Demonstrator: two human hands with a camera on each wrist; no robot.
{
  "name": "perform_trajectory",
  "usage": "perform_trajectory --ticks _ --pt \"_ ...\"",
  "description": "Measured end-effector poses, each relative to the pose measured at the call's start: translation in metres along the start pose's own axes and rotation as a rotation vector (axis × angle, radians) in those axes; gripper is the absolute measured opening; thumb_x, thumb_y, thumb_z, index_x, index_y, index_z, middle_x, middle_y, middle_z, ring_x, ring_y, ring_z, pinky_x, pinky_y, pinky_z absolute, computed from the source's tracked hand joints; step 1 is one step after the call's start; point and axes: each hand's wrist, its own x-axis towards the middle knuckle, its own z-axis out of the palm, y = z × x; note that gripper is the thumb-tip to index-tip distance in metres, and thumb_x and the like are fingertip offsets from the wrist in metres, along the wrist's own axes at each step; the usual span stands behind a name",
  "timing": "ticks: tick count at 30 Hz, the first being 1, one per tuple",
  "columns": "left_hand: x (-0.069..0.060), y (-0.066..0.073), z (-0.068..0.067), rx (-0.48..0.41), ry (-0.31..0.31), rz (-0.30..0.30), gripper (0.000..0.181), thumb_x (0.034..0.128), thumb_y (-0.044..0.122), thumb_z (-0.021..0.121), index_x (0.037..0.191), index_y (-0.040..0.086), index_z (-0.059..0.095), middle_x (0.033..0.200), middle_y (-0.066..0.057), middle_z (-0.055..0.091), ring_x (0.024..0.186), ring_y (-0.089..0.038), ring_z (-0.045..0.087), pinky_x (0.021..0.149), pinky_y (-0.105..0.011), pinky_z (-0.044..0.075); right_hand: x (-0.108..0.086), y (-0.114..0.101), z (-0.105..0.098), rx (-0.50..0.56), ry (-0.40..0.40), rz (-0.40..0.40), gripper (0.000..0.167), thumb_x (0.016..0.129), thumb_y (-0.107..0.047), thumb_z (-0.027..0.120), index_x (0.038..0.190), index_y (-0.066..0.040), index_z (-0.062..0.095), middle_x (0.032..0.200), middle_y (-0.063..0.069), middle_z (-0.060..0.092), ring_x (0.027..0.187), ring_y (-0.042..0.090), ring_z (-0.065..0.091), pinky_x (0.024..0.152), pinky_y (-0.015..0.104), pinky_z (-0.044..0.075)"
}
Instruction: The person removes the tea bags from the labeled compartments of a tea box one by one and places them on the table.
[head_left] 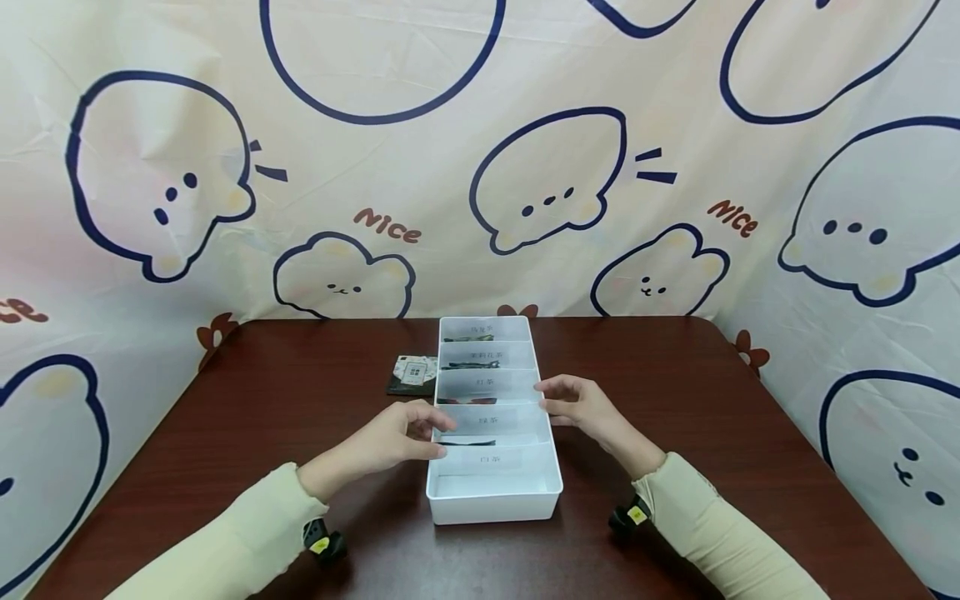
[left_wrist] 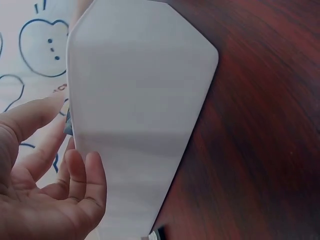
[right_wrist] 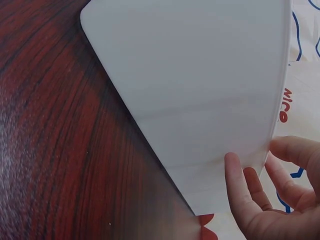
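Note:
A long white box (head_left: 495, 508) with labelled compartments stands on the table, narrow end towards the person. Thin packets show in several compartments, including a red one (head_left: 467, 401) in the middle and a dark-edged one (head_left: 472, 442) nearer the front. At the left rim is my left hand (head_left: 397, 437), fingers loosely bent, thumb by the dark-edged packet; a small dark corner (left_wrist: 68, 124) shows by its fingers in the left wrist view, and whether they touch it I cannot tell. My right hand (head_left: 588, 408) rests its fingertips (right_wrist: 274, 145) on the opposite rim, fingers relaxed.
A dark packet with a pale patterned top (head_left: 415, 372) lies on the brown table (head_left: 300, 400), against the box's left side near the back. Behind the table hangs a cream cloth (head_left: 442, 167) with blue cartoon outlines. Both wrists wear small black cameras.

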Motion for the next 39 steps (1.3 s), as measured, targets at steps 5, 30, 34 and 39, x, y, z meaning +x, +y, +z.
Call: perform_trajectory --ticks 5,30,34,39 --pt "0.002 0.000 0.003 0.089 -0.020 0.018 0.024 0.0848 0.015 0.074 0.108 0.009 0.072 0.107 -0.013 0.060 0.078 -0.018 0.051 0.066 -0.025 0.046 0.000 0.001 -0.001 -0.003 -0.003 -0.005 0.036 0.090 -0.010 0.068 0.123 0.002 0.060 0.122 0.023 0.059 0.095 0.019 0.064 0.085 0.043 0.055" --pt "0.005 0.023 -0.002 0.061 0.165 0.085 0.011 0.0898 0.010 0.068 0.097 0.015 0.076 0.103 -0.002 0.068 0.086 -0.015 0.060 0.071 -0.023 0.051 -0.002 -0.001 0.000 -0.014 0.010 0.004 0.036 0.091 -0.011 0.066 0.124 0.002 0.059 0.125 0.023 0.058 0.097 0.021 0.065 0.086 0.045 0.054" --pt "0.007 0.030 -0.016 -0.004 0.238 0.109 0.015 0.0931 0.013 0.065 0.105 0.013 0.073 0.109 -0.005 0.070 0.091 -0.017 0.063 0.078 -0.029 0.054 -0.002 -0.002 0.000 -0.008 0.006 -0.001 0.036 0.091 -0.010 0.066 0.124 0.003 0.059 0.126 0.023 0.057 0.097 0.021 0.064 0.087 0.045 0.054" --pt "0.011 0.035 -0.042 -0.078 0.383 0.071 0.020 0.0933 0.018 0.065 0.111 0.009 0.068 0.104 -0.007 0.070 0.085 -0.016 0.063 0.076 -0.035 0.055 -0.001 -0.002 0.001 -0.010 0.008 -0.002 0.036 0.091 -0.011 0.067 0.124 0.003 0.059 0.127 0.023 0.056 0.098 0.021 0.064 0.086 0.044 0.055"
